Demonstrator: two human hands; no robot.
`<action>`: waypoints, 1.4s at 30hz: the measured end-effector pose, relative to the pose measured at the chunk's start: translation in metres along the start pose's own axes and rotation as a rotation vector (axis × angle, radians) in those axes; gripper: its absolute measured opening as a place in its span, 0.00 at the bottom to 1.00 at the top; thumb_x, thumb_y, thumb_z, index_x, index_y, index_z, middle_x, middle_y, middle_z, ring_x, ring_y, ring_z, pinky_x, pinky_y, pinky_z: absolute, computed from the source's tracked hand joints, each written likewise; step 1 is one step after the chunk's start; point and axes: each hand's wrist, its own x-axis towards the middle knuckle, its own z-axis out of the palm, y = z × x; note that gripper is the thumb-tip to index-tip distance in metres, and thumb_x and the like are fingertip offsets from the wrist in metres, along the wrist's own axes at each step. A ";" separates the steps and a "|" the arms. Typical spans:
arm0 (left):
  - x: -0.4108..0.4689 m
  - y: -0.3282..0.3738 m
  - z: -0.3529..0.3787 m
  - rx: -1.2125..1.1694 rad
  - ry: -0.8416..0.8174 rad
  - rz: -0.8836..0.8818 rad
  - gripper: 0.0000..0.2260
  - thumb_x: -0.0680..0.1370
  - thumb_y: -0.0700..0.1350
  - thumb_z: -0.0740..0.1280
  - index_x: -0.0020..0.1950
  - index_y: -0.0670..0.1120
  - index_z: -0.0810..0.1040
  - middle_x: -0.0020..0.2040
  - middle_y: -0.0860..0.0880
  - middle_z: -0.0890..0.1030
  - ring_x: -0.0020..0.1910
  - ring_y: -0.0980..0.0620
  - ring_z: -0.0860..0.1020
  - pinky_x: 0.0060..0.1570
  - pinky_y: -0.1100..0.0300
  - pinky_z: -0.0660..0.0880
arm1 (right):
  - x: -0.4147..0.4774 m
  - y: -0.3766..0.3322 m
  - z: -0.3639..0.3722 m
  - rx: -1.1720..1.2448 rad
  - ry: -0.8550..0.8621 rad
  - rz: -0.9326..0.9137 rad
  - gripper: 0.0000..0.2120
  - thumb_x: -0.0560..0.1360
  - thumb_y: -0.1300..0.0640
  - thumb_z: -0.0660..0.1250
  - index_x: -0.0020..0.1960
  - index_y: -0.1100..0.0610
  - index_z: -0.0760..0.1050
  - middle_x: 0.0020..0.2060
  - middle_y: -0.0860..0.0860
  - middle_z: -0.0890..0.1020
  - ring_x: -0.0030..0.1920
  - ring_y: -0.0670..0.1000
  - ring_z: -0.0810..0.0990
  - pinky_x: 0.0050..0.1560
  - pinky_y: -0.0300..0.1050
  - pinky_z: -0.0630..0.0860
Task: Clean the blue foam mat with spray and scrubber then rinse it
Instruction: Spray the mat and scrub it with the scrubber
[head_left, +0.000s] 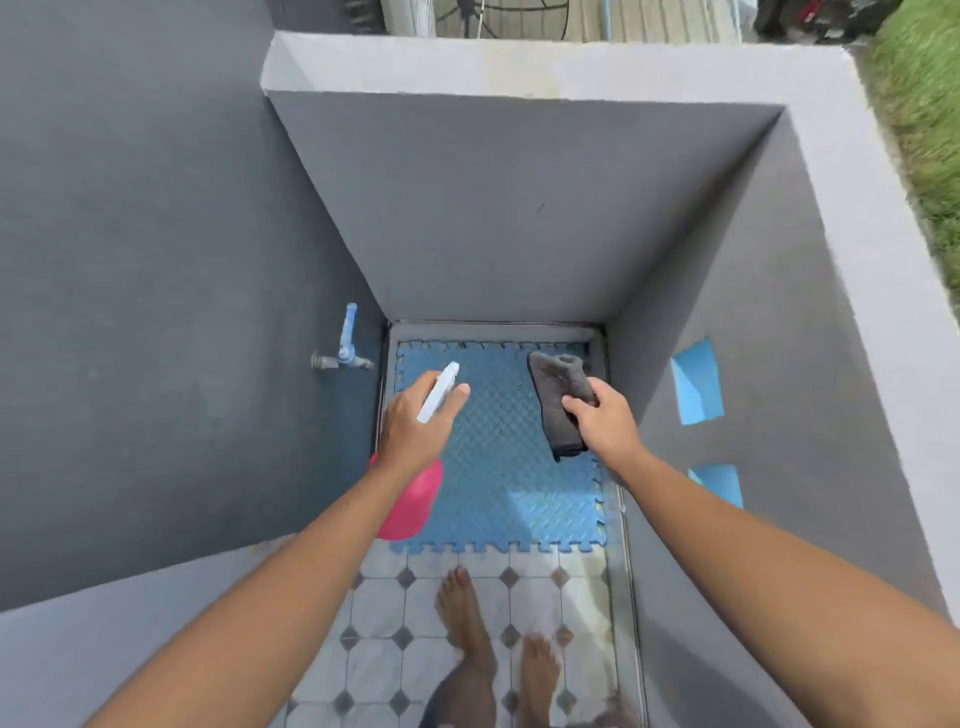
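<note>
Risks from here, all my own judgement calls.

Left hand (415, 426) has its fingers wrapped round the neck of the pink spray bottle (410, 499). The white nozzle head (439, 392) points toward the upper frame, at the far end of the blue foam mat (498, 467), not straight down. Right hand (605, 421) grips a dark grey scrubber cloth (558, 395) by one side, and the rest hangs loose above the mat.

Mat lies flat on the floor at frame centre, with grey walls on three sides. Its near toothed edge meets the tiled floor (379, 623). Can't tell if it's wet yet. Spraying looks like the step in hand.

Failure modes:
- Spray from standing height drifts onto the back wall or skips the near half.
- Mat is loose foam, so hard scrubbing could slide or buckle it against the walls.
- Cloth held by one side could slip out mid-scrub.
- Bare feet (462, 608) at lower centre are on tile. Cleaner plus rinse water from the tap (345, 343), mid left, would run back there and make a slip hazard.
</note>
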 end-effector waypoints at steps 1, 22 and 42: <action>-0.005 -0.035 0.015 0.044 -0.035 -0.026 0.12 0.76 0.62 0.68 0.44 0.55 0.77 0.29 0.51 0.75 0.31 0.42 0.79 0.36 0.43 0.80 | 0.005 0.028 0.013 0.006 0.005 0.019 0.03 0.78 0.59 0.67 0.49 0.52 0.78 0.46 0.55 0.83 0.48 0.57 0.82 0.51 0.53 0.79; -0.008 -0.551 0.223 0.456 0.062 -0.338 0.22 0.71 0.66 0.70 0.37 0.48 0.70 0.35 0.47 0.76 0.40 0.43 0.75 0.39 0.52 0.71 | 0.233 0.429 0.265 -0.402 0.002 -0.179 0.13 0.75 0.58 0.62 0.58 0.54 0.76 0.49 0.56 0.82 0.50 0.59 0.78 0.48 0.49 0.74; -0.047 -0.620 0.211 0.181 0.335 -0.274 0.27 0.68 0.60 0.79 0.31 0.43 0.68 0.26 0.53 0.67 0.28 0.52 0.65 0.33 0.55 0.66 | 0.321 0.418 0.378 -0.633 -0.039 -0.729 0.11 0.78 0.51 0.62 0.56 0.55 0.77 0.52 0.53 0.72 0.53 0.57 0.74 0.47 0.48 0.71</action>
